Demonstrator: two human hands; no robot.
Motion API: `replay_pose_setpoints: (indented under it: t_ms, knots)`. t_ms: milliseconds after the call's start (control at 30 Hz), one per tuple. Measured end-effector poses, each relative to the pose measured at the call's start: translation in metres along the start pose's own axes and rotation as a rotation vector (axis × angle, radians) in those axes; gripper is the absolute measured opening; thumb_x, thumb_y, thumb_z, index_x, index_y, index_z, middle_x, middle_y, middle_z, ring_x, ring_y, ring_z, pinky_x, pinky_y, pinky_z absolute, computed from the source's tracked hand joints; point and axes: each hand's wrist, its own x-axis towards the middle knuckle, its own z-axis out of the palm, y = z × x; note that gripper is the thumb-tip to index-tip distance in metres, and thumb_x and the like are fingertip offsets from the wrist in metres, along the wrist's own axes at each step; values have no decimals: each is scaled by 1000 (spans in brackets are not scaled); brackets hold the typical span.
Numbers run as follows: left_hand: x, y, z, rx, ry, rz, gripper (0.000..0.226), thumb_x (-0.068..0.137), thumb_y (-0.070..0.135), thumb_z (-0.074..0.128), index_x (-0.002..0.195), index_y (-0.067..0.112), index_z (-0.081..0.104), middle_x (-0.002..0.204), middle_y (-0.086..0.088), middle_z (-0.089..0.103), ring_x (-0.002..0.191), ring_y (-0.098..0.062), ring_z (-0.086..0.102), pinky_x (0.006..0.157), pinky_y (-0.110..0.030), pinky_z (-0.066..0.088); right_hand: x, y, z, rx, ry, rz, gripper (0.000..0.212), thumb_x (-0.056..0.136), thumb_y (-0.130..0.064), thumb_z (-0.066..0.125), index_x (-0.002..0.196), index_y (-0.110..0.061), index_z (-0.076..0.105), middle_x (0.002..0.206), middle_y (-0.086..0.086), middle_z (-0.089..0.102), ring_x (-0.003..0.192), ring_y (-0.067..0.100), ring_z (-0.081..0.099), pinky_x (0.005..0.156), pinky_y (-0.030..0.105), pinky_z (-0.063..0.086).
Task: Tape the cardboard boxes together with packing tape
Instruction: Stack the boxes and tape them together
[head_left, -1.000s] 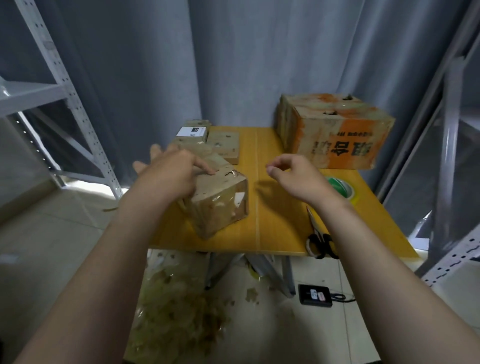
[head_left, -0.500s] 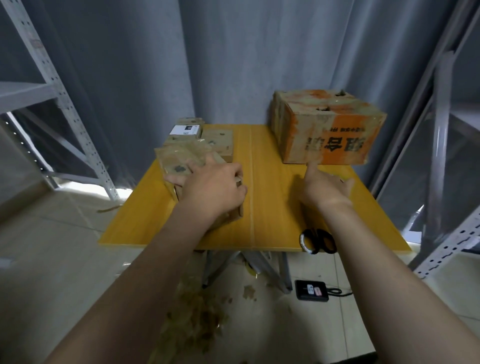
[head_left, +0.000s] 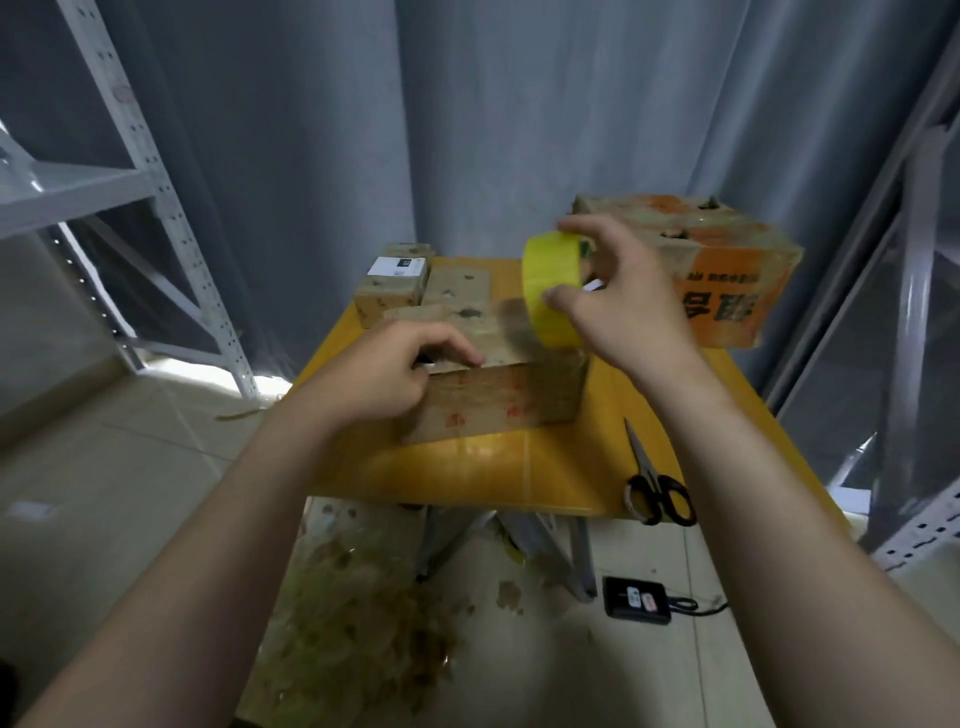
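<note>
Glossy yellow tape roll (head_left: 549, 291); worn, matt cardboard box (head_left: 498, 402), seemingly filmed with clear tape; smooth, shiny wood-look table (head_left: 498, 478); metal scissors (head_left: 649, 475) with black plastic handles; grey cloth curtain (head_left: 519, 114).

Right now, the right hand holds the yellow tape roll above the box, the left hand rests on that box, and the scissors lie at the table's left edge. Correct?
Not quite: the head view shows the scissors on the right side of the table, near its front edge. The rest holds.

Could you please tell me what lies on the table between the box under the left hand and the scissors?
In the head view, only bare tabletop separates the box from the scissors.
</note>
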Motion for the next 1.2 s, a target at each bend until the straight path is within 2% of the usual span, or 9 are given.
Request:
replay_pose_setpoints:
  t_ms: [100,200,367,633,833,967,1033,1100,1200]
  knots:
    - [-5,6,4,-195,-34,46,59,86,10,71,138,29,49,134,15,62,131,0,55,110,-37,48,-14,-20,15,163,-177,35,48,84,-1,77,125,-24,68,78,18,59,70,19,55,68,48,56]
    - [-13,24,7,-407,178,49,69,76,47,80,137,32,51,126,17,68,120,0,63,99,-28,53,-28,-38,25,271,-236,55,25,89,1,73,108,-16,77,91,29,68,71,22,60,64,47,60]
    - [-40,50,3,-559,466,28,23,87,21,84,108,18,77,89,14,79,85,2,72,72,-12,50,-46,-55,25,411,-179,57,11,95,-12,74,98,-21,79,81,5,75,59,19,67,43,29,55]
    - [-84,87,-4,-617,561,-19,21,87,21,84,106,14,78,92,6,80,87,-7,75,75,-23,57,-71,-80,4,287,-105,-16,6,88,-25,83,93,-25,80,74,-7,76,60,8,69,47,27,55]
    - [-102,104,3,-564,409,-57,25,98,41,65,111,20,59,87,6,80,88,-14,76,86,-48,61,-73,-96,-9,0,-77,-135,9,85,-25,85,82,-26,76,95,-9,51,85,-5,52,71,-1,34]
    - [-107,104,14,-551,335,-111,32,102,46,54,112,16,56,80,3,80,80,-17,78,82,-47,62,-75,-95,-11,-96,-154,-159,12,86,-21,84,84,-11,78,91,-4,68,80,6,61,76,26,48]
    - [-108,100,17,-614,309,-180,29,106,41,52,112,12,57,76,-4,79,70,-23,78,73,-40,63,-80,-96,-6,-128,-161,-185,11,85,-23,85,80,-17,77,87,-5,70,83,12,66,79,37,54]
    - [-110,95,19,-667,276,-256,34,108,44,48,116,12,56,75,-8,78,68,-28,77,72,-37,62,-81,-97,0,-189,-177,-233,18,84,-29,85,71,-30,73,83,-10,70,81,10,66,76,37,56]
    - [-118,91,24,-675,220,-214,39,110,45,40,119,14,60,82,-8,80,84,-25,77,89,-42,58,-68,-93,2,-124,-160,-179,25,83,-28,86,65,-33,70,68,-14,69,65,-2,63,69,30,54]
